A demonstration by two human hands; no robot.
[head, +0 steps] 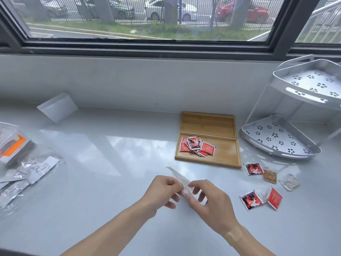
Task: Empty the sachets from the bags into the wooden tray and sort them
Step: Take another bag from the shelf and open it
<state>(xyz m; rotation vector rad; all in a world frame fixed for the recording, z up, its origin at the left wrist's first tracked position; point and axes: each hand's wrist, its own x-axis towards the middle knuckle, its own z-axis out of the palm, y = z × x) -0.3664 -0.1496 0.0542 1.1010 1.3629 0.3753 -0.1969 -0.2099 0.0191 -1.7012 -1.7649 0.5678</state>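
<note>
A wooden tray (228, 159) with two compartments lies right of centre; its near compartment holds a pile of red sachets (197, 146), its far compartment is bare. In front of the tray my left hand (162, 191) and my right hand (210, 202) both pinch a clear, flat plastic bag (181, 179) just above the counter. Loose sachets lie on the counter to the right: red-and-black ones (253, 169) (251, 200), a red one (274, 199), a brown one (270, 176) and a clear one (288, 182).
A clear bag of silver sachets (27, 178) and packs with an orange label (13, 145) lie at the left edge. A frosted bag (57, 107) leans against the back wall. A grey two-tier corner rack (282, 137) stands at the right.
</note>
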